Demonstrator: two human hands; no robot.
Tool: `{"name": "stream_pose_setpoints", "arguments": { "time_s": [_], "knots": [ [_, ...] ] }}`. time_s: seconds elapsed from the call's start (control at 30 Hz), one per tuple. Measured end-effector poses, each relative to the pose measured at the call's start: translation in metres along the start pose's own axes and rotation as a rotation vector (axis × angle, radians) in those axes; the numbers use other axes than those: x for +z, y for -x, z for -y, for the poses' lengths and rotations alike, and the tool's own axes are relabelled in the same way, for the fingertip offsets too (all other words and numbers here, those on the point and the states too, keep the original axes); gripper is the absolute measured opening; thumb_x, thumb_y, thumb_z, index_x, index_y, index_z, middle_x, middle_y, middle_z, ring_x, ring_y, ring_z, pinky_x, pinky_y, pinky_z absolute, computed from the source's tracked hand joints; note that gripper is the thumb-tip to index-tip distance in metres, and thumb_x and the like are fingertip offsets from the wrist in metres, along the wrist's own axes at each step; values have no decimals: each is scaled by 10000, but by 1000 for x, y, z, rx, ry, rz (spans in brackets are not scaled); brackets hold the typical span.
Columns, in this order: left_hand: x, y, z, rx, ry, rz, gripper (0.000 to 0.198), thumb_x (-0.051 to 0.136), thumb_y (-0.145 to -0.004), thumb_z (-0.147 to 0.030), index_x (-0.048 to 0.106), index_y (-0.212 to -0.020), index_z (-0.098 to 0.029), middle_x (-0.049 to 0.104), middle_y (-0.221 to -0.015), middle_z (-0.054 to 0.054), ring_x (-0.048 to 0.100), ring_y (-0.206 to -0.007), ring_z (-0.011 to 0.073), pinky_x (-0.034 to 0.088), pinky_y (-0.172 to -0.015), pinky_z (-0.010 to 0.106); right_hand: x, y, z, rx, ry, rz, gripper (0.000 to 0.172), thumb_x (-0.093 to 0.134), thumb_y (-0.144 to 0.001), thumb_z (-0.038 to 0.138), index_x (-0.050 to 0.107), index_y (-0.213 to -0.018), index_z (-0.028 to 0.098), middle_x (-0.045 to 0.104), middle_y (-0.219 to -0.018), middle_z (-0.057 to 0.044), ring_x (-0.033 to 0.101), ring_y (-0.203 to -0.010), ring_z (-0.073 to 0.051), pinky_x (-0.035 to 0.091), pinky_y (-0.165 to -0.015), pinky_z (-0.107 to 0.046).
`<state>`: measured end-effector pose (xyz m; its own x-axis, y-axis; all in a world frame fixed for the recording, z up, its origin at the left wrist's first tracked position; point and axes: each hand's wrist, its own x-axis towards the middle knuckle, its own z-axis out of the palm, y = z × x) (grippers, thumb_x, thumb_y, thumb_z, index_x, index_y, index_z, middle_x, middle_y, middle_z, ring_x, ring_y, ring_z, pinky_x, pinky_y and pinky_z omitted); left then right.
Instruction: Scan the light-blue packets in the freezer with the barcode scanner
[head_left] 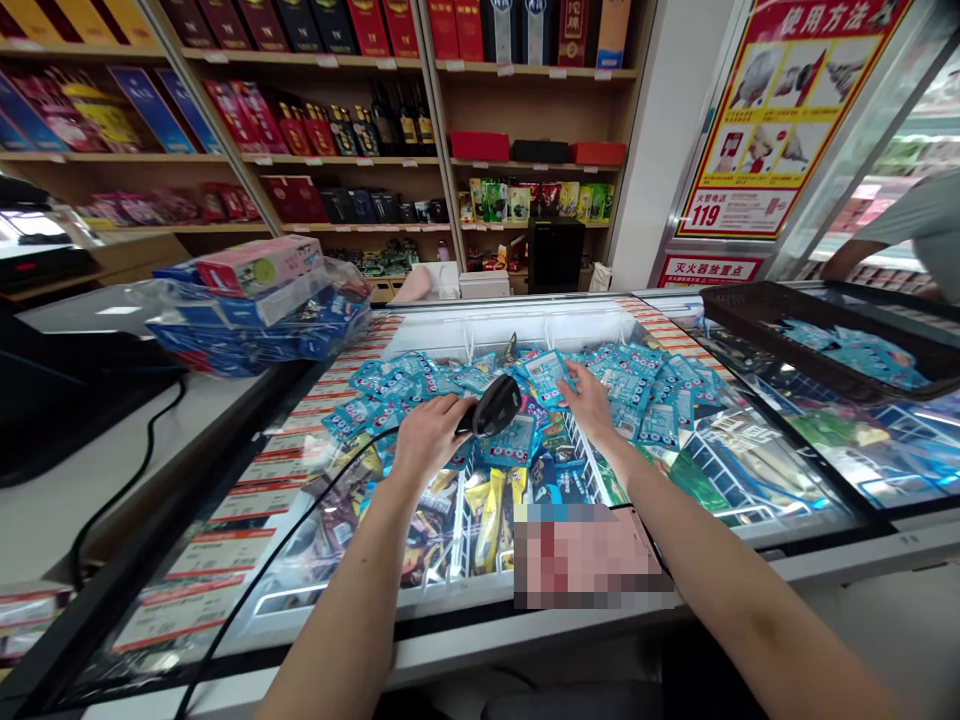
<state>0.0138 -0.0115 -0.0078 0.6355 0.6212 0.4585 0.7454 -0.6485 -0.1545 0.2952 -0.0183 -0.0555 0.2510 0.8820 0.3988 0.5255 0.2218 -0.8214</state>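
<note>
My left hand (426,436) is closed round the handle of a black barcode scanner (496,404), whose cable runs back toward me. The scanner's head points at a small blue packet (546,375) that my right hand (589,402) holds up by its lower edge. Both hands hover over a heap of several similar blue packets (645,395) spread on the glass lid of a chest freezer (480,590).
Wrapped boxes (259,305) sit at the freezer's left corner. A dark tray (825,335) with more blue packets lies at the right, near another person's arm (892,240). Shelves of boxed goods (360,120) stand behind. A white counter (45,510) lies to the left.
</note>
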Motion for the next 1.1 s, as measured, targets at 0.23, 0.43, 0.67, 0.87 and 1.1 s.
{"name": "stream_pose_setpoints", "arguments": {
  "time_s": [0.23,0.43,0.67,0.87,1.1],
  "knots": [
    [3,-2,-3,23,20,-12,379,560,-799,-353,515,-1152,-222,617,-966,71,580,-919,231,423,-743,323,5,-8,-19,-10,-85,35,594,462,-806,342,332,-1376,235,577,-1196,-68,608,-976,-203,537,-781,-377],
    [4,-2,-4,13,25,-24,379,574,-790,-341,521,-1147,-228,623,-970,60,584,-919,222,423,-725,314,4,-7,-23,-68,-41,-24,543,525,-782,328,450,-1311,236,583,-1203,-70,524,-1146,-227,483,-873,-368],
    [2,-2,-7,-5,30,-25,378,575,-787,-338,521,-1146,-232,627,-953,58,588,-892,223,422,-687,312,5,-7,-20,-80,-47,-61,525,549,-776,333,485,-1289,243,607,-1161,-78,549,-1112,-238,488,-864,-380],
    [2,-2,-8,0,50,-27,379,593,-769,-298,532,-1136,-227,631,-962,64,591,-905,228,426,-700,313,2,-4,-14,-82,-11,-73,517,540,-791,325,478,-1297,237,595,-1185,-90,551,-1106,-242,489,-859,-381],
    [3,-2,-8,5,54,-34,378,595,-772,-319,537,-1133,-223,631,-954,64,591,-897,228,426,-695,314,4,-3,-15,-120,44,-111,505,491,-834,334,432,-1330,255,611,-1159,-68,586,-1032,-225,490,-848,-381]
  ]
}}
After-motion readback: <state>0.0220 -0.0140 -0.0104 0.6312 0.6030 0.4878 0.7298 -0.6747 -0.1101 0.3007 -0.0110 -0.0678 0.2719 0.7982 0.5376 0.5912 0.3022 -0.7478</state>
